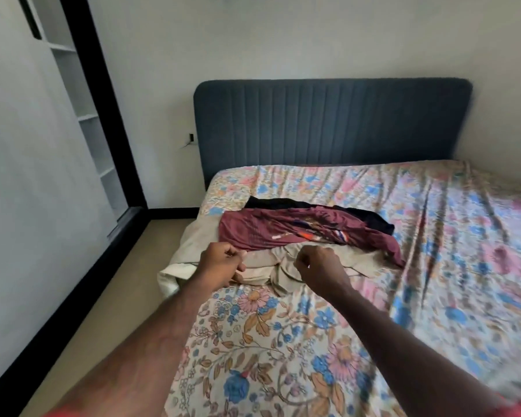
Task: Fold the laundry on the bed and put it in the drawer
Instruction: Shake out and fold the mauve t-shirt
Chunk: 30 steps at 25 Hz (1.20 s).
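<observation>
A beige garment (286, 266) lies crumpled near the left edge of the bed (283, 341), on the floral sheet. Both hands are at it: the left hand (223, 263) has its fingers curled at the cloth's left part, the right hand (321, 267) curled over its middle; each seems to pinch the fabric, though the blur leaves that unsure. Just behind, touching it, lies a maroon garment (283, 233), over a black garment (370, 219). A blue headboard (331, 121) stands beyond
</observation>
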{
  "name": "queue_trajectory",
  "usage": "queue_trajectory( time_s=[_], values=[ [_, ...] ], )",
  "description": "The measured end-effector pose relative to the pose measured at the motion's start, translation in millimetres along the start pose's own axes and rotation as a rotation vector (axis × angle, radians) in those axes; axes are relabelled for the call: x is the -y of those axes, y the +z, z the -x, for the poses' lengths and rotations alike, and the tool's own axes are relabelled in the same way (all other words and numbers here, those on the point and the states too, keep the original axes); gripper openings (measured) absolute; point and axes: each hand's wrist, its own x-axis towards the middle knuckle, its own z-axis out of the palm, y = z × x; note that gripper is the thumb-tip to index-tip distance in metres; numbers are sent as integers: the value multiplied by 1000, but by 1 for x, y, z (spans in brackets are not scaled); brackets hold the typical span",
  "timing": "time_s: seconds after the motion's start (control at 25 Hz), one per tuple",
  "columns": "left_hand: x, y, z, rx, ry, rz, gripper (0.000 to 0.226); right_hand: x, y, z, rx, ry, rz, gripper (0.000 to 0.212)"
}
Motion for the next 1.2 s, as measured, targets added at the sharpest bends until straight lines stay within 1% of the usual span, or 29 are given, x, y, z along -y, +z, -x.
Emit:
queue_trajectory(
  time_s=[0.12,0.24,0.28,0.36,0.4,0.44,0.52,0.56,0.6,0.68,0.72,0.76,0.8,0.84,0.88,0.92,0.96,1.0,1.04,1.08,1.12,1.16,1.2],
  values=[
    [35,-26,-35,-36,-52,23,21,19,51,-56,46,-81,25,15],
    [64,-39,-53,-36,-97,58,20,38,100,-102,81,-132,34,12],
    [72,-42,-57,-38,-110,69,19,44,117,-115,121,-139,47,19],
    [84,-47,-57,-33,-147,92,18,55,147,-135,301,-93,87,54],
    [87,-49,-54,-14,-158,103,18,57,160,-142,372,-21,122,65],
    [89,-50,-48,14,-162,118,17,57,171,-146,375,56,147,64],
    [90,-52,-33,67,-168,160,18,53,179,-148,284,213,118,39],
    [89,-54,-26,89,-171,182,19,51,177,-144,246,262,19,30],
    [90,-55,-18,111,-179,206,22,54,168,-134,204,288,-123,25],
    [96,-52,0,155,-250,322,32,68,138,-84,128,317,-544,19],
    [97,-48,12,186,-328,441,40,78,121,-44,119,303,-731,16],
    [101,-39,28,219,-417,576,49,90,100,8,156,296,-834,17],
    [103,-31,44,249,-487,700,56,100,86,56,237,285,-877,22],
    [108,-21,60,260,-530,802,59,106,76,108,316,278,-862,27],
    [110,-12,80,251,-533,874,54,112,66,156,380,236,-784,28],
    [117,-4,96,207,-504,910,42,117,55,200,431,169,-668,24],
    [126,4,115,141,-468,903,29,118,44,235,448,140,-570,20],
    [135,10,122,84,-428,841,29,114,41,252,426,136,-533,17],
    [141,11,146,41,-396,735,38,112,31,278,385,183,-577,15],
    [145,11,158,12,-364,624,43,109,28,284,300,298,-716,12],
    [150,11,171,10,-326,524,46,103,30,285,200,461,-869,13],
    [152,7,192,37,-278,473,50,105,27,289,140,584,-955,15],
    [157,4,206,63,-252,465,52,104,30,286,93,629,-961,21]
  ],
)
